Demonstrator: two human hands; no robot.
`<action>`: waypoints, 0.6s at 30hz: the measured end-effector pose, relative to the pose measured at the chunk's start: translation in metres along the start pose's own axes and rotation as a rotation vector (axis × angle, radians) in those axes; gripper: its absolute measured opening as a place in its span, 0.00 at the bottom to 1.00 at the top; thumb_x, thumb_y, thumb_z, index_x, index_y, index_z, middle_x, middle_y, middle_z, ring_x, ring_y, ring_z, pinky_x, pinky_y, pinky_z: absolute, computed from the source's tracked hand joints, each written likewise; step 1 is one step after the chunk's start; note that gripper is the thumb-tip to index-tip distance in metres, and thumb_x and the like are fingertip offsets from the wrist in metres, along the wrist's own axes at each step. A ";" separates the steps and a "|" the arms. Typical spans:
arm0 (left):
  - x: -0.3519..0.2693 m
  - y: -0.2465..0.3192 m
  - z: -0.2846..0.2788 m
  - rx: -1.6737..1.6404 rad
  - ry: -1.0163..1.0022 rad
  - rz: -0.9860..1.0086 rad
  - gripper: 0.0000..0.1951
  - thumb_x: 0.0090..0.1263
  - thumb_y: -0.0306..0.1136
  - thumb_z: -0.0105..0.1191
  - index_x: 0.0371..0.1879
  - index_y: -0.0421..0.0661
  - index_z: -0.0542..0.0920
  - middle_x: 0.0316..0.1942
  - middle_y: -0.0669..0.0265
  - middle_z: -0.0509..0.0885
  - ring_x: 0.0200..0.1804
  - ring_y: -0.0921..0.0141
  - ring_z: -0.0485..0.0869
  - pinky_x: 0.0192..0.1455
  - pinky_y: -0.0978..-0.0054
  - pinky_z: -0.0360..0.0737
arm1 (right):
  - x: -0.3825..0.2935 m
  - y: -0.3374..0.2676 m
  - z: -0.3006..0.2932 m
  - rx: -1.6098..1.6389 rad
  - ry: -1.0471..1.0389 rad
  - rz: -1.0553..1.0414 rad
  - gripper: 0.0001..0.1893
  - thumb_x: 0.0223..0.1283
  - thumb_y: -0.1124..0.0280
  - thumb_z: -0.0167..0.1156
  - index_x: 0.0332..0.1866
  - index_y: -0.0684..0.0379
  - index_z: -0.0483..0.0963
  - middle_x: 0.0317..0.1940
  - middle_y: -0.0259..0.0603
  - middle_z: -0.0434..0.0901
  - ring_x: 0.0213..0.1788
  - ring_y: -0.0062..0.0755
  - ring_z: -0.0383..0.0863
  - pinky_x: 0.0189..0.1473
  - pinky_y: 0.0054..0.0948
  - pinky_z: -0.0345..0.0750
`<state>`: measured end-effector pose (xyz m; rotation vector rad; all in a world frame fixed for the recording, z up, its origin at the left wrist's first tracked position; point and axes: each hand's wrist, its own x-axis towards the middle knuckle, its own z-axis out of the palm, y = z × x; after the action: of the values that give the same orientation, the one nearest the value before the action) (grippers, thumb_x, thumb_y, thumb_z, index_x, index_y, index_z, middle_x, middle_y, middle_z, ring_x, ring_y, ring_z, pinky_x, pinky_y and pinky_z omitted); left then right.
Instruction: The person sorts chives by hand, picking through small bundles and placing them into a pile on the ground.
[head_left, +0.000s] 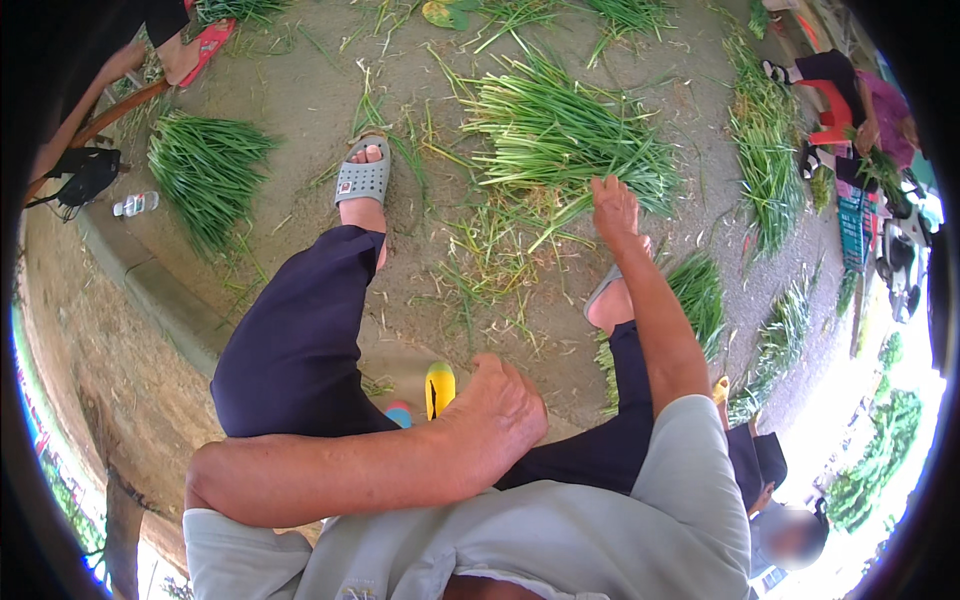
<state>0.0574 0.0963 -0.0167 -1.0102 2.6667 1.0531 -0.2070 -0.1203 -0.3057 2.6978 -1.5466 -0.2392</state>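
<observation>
My right hand (616, 208) reaches to the near right edge of a large heap of long green leafy stalks (555, 127), possibly garlic chives. Its fingers are curled onto a few stalks there, with a pale stalk running out to the left of them. Bent across my lap is my left arm, and my left hand (501, 401) hangs above the ground between my knees. Those fingers curl inward, and the palm is hidden. Loose yellowed leaves and trimmings (487, 262) litter the ground between my feet, below the heap.
A second green bundle (210, 176) lies left, near a plastic bottle (136, 204) and a concrete kerb (169, 304). By my right leg is another bundle (697, 300). A yellow object (440, 388) lies under me. At right a person (885, 112) sits by a green crate (855, 229).
</observation>
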 end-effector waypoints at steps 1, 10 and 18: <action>0.001 0.000 0.001 0.000 0.011 0.000 0.13 0.59 0.37 0.60 0.31 0.37 0.80 0.27 0.58 0.80 0.35 0.63 0.80 0.39 0.65 0.69 | -0.002 -0.008 0.003 0.104 0.024 0.109 0.09 0.54 0.76 0.61 0.41 0.56 0.78 0.43 0.46 0.76 0.46 0.49 0.81 0.43 0.46 0.79; 0.003 0.000 -0.001 0.043 -0.054 -0.024 0.12 0.62 0.37 0.59 0.32 0.39 0.79 0.27 0.61 0.80 0.35 0.65 0.79 0.39 0.66 0.68 | -0.060 -0.088 0.080 0.623 -0.286 0.878 0.26 0.57 0.45 0.66 0.36 0.64 0.82 0.36 0.51 0.86 0.40 0.45 0.87 0.41 0.41 0.83; 0.000 0.002 0.006 0.161 -0.056 -0.076 0.16 0.64 0.44 0.58 0.30 0.41 0.79 0.25 0.64 0.77 0.33 0.67 0.77 0.38 0.66 0.67 | -0.044 -0.116 0.099 1.024 -0.488 0.974 0.26 0.55 0.46 0.71 0.30 0.65 0.79 0.26 0.40 0.84 0.25 0.28 0.84 0.23 0.27 0.81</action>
<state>0.0550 0.1015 -0.0202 -1.0264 2.5968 0.8247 -0.1439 -0.0177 -0.4088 1.8823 -3.6653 -0.0569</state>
